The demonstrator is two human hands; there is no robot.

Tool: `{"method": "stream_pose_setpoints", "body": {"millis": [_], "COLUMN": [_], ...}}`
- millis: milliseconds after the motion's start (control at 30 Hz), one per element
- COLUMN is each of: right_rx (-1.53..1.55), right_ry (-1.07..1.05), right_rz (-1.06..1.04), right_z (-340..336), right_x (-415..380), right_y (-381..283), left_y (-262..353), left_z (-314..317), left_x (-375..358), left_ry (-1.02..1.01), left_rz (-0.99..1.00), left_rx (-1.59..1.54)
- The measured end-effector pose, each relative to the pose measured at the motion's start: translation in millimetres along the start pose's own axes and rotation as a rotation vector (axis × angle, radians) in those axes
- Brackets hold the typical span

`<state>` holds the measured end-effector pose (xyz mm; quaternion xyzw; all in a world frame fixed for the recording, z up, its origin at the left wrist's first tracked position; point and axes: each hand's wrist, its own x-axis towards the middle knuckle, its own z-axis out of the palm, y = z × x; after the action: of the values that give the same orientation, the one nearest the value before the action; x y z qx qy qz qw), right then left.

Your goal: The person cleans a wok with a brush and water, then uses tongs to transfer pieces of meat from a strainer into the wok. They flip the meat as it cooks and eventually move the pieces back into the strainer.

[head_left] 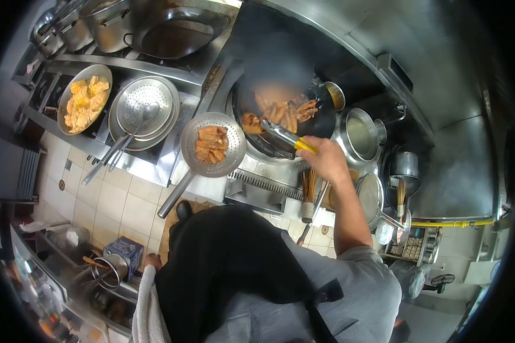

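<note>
My right hand is closed round the yellow-gripped end of metal tongs. The tips of the tongs reach the near side of a dark wok, beside browned pieces of meat. Steam blurs the wok's far part. Left of the wok, a perforated strainer ladle with a long handle holds several more browned pieces. My left hand hangs low at my side near a white towel; its fingers are too small and partly hidden to make out.
A pan of yellow-orange food pieces stands at left, near stacked strainers. Behind are a large wok and tall pots. On the right are a pot of liquid, a bamboo brush and a sieve.
</note>
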<state>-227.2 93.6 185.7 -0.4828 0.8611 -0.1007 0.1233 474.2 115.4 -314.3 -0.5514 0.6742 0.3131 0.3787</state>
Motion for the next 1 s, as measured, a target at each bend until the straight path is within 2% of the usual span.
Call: {"method": "stream_pose_setpoints", "body": {"millis": [33, 100, 133, 167, 233, 300, 367, 433, 467, 500, 533, 567, 600, 633, 667, 733, 833, 867, 1000], "right_rx": [0.025, 0.066, 0.103, 0.142, 0.41, 0.649, 0.635, 0.514, 0.306, 0.316, 0.116, -0.086, -0.018, -0.013, -0.082, -0.182, -0.141, -0.163, -0.17], "right_ry": [0.024, -0.008, 0.013, 0.032, -0.107, -0.191, -0.211, -0.041, 0.037, 0.034, 0.196, 0.354, 0.287, 0.285, 0.254, 0.23, 0.185, 0.078, 0.114], "right_rz": [-0.004, 0.027, -0.028, -0.082, 0.075, 0.146, 0.158, 0.264, 0.276, 0.281, 0.238, 0.193, 0.347, 0.347, 0.329, 0.27, 0.3, 0.295, 0.156], "right_z": [-9.3, -27.9, -26.6, -21.9, -21.2, -17.6, 7.4, 37.8, 52.7, 58.4, 63.5, 68.7, 52.7, 51.5, 51.6, 64.0, 85.7, 73.2, 112.6], "right_x": [10.2, 35.4, 55.1, 77.6, 125.7, 167.5, 219.3, 255.7, 271.8, 268.3, 259.2, 248.0, 222.2, 207.0, 195.4, 198.9, 229.1, 226.0, 255.4], "right_y": [4.1, 10.4, 28.1, 50.4, 85.4, 115.4, 162.5, 202.9, 226.4, 233.0, 234.0, 232.3, 201.8, 188.7, 180.1, 185.7, 197.7, 176.5, 181.7], "left_y": [3.3, 1.1, -6.3, -5.4, 1.1, 8.1, 14.7, 30.5, 46.7, 65.9, 82.4, 86.7, 74.1, 68.0, 66.8, 68.5, 75.7, 78.4, 92.3], "left_z": [-0.8, 5.7, 23.0, 23.0, 21.0, 20.5, 31.6, 39.4, 35.9, 28.3, 25.2, 15.1, 28.1, 36.4, 45.8, 61.4, 58.8, 54.9, 27.1], "left_x": [0.6, -3.9, -0.4, -3.1, -8.9, -18.2, -26.3, -44.1, -59.9, -79.7, -97.4, -109.7, -113.2, -115.7, -120.9, -123.6, -132.8, -134.1, -151.2], "left_ry": [0.006, 0.167, 0.249, 0.257, 0.391, 0.387, 0.377, 0.408, 0.371, 0.35, 0.345, 0.349, 0.296, 0.223, 0.209, 0.151, 0.119, 0.118, 0.165], "left_rz": [0.0, 0.2, -0.002, -0.005, 0.217, 0.184, 0.152, -0.046, -0.176, -0.314, -0.456, -0.457, -0.135, 0.175, 0.248, 0.16, 0.001, -0.022, -0.152], "left_rx": [-0.003, 0.243, -0.655, -0.66, -0.641, -0.583, -0.526, -0.701, -0.839, -0.986, -1.125, -1.119, -0.541, 0.039, 0.128, -0.037, -0.288, -0.333, -0.535]}}
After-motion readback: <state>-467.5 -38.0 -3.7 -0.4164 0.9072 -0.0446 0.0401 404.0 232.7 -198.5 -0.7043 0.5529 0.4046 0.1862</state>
